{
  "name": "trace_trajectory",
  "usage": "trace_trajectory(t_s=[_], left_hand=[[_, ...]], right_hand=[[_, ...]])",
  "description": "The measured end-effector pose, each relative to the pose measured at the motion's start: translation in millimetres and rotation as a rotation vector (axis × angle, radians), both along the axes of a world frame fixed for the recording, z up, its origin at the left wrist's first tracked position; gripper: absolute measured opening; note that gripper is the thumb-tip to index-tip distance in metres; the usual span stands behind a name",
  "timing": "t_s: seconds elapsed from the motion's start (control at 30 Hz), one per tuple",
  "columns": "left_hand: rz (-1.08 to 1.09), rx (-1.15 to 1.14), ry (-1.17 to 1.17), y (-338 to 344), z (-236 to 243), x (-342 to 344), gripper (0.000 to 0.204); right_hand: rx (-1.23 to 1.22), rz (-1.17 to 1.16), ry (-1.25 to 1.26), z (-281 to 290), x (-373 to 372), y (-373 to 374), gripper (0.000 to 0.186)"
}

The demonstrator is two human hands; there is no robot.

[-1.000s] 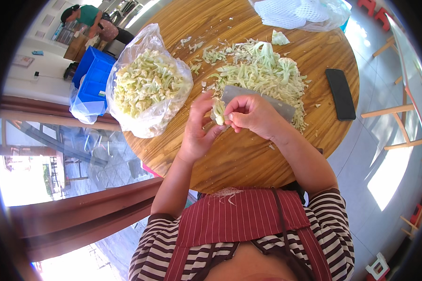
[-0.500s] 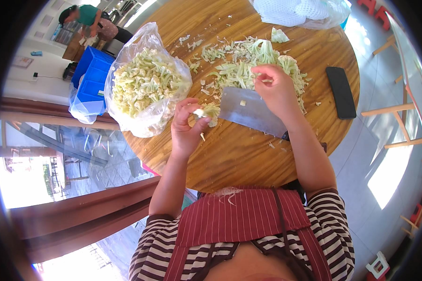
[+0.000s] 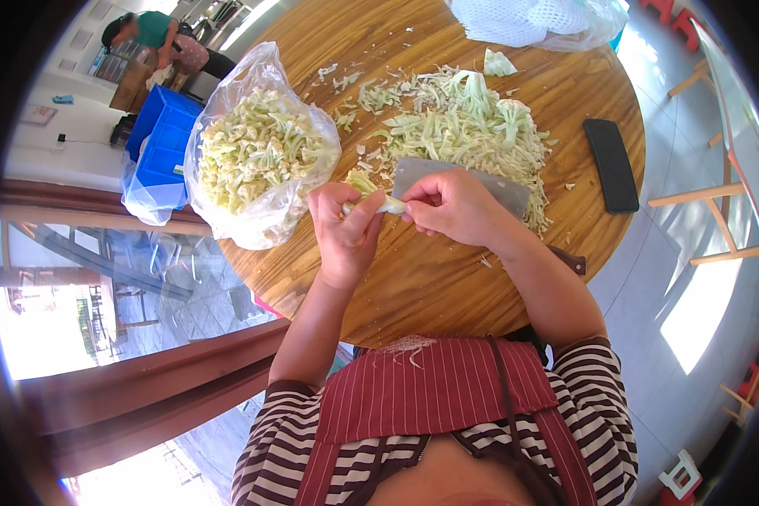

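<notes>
My left hand (image 3: 346,232) is closed on a pale cauliflower piece (image 3: 386,204) above the round wooden table (image 3: 337,312). My right hand (image 3: 451,207) pinches the right end of the same piece. A cleaver (image 3: 489,187) lies behind and under my right hand, its blade against a pile of shredded pale stems (image 3: 447,131) with larger chunks on top. At the left, an open clear plastic bag holds cauliflower florets (image 3: 253,152).
A black phone (image 3: 611,169) lies at the right edge. Mesh-wrapped goods (image 3: 531,21) sit at the back. A blue crate (image 3: 160,143) stands left beside the bag; beyond it a person (image 3: 156,46) bends over a work surface. Wooden stool legs (image 3: 708,211) are at the right.
Half a second ago my right hand was raised over the shredded pile; it has come down leftward to the piece in my left hand, which has shifted slightly right.
</notes>
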State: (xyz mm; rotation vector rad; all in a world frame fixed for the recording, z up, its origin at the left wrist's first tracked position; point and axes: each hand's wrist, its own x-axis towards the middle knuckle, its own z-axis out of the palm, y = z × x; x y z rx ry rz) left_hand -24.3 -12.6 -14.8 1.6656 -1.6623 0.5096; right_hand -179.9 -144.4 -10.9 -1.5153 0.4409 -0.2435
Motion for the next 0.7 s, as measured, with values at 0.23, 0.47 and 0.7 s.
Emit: trace_trajectory(t_s=[0.23,0.47,0.7], left_hand=[[-0.109,-0.016,0.281,0.7,-12.5,-1.6,0.041],[-0.527,0.340,1.050,2.9,-16.7,2.1,0.029],[-0.492,-0.042,1.904,8.7,-15.3,11.3,0.025]], right_hand=[[0.202,-0.008,-0.138,-4.0,2.6,3.1,0.011],[0.327,0.106,-0.249,-9.0,0.8,-1.8,0.009],[0.638,-0.058,-0.555,1.0,-13.4,-15.6,0.006]])
